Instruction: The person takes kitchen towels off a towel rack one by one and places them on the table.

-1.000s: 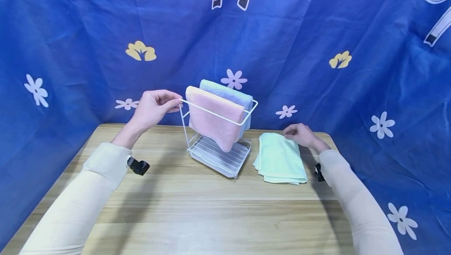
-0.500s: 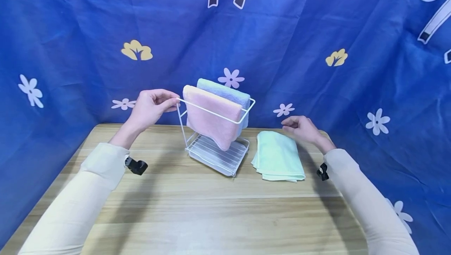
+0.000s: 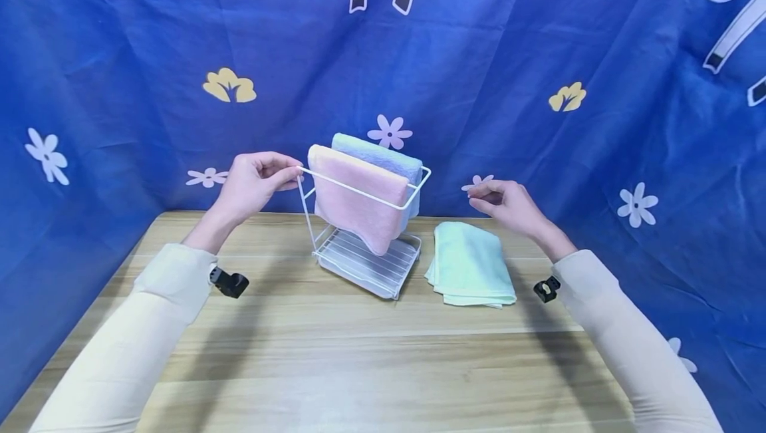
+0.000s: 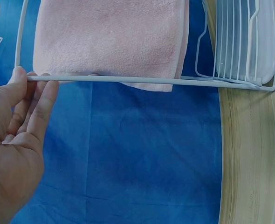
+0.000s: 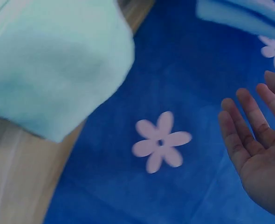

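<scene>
In the head view, a white wire rack point(image 3: 306, 217) stands on the table with a tray point(image 3: 353, 277) at its base. A pink towel point(image 3: 362, 210) hangs over one bar, and a light blue towel point(image 3: 377, 152) hangs behind it. My left hand point(image 3: 254, 183) pinches the rack's upper left corner; the left wrist view shows thumb and fingers on the white wire point(image 4: 128, 79). To the right of the rack lies a folded mint-green towel point(image 3: 473, 263). Above its far edge my right hand point(image 3: 509, 207) is raised, holding nothing, its fingers point(image 5: 254, 114) loosely extended.
A blue curtain point(image 3: 383, 74) with printed flowers hangs close behind the wooden table point(image 3: 359, 366) and along its sides. Black wrist-camera mounts point(image 3: 229, 281) sit at both cuffs.
My right hand has lifted off the mint-green towel and risen up and away from it. The left hand keeps its pinch on the rack. The whole view shifts slightly.
</scene>
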A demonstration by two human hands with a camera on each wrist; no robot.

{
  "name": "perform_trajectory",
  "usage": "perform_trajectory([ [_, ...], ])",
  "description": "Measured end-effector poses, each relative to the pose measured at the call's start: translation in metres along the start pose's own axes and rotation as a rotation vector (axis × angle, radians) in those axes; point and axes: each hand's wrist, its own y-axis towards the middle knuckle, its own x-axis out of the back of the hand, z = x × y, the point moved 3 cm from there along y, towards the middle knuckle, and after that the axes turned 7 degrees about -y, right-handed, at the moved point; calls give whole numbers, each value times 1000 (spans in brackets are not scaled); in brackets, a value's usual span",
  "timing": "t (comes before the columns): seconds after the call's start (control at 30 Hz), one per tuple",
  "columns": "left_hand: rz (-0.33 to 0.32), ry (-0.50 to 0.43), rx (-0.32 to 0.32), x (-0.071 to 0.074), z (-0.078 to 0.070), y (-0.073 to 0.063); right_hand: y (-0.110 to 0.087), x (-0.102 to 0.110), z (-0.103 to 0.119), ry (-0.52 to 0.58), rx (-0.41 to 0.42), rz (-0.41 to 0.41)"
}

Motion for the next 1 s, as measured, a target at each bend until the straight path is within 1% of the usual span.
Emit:
perform_trajectory([
  [0.1, 1, -7, -1, -1, 0, 1, 0, 5, 14, 2, 7, -14],
  [0.2, 6, -12, 5, -1, 0, 0, 1, 9, 26, -19, -2, -29],
  [0.33, 3, -11, 13, 0, 0, 0, 1, 12, 41, -28, -10, -75],
  [0.5, 1, -5, 8, 0, 0, 0, 0, 14, 58, -8, -20, -139],
  [0.67, 2, -8, 8, 0, 1, 0, 0, 15, 75, 15, -20, -156],
  [0.87, 2, -3, -1, 0, 1, 0, 2, 17, 95, 47, 3, -201],
  [1.0, -1, -4, -3, 0, 1, 1, 6, 16, 107, 64, 35, -206],
])
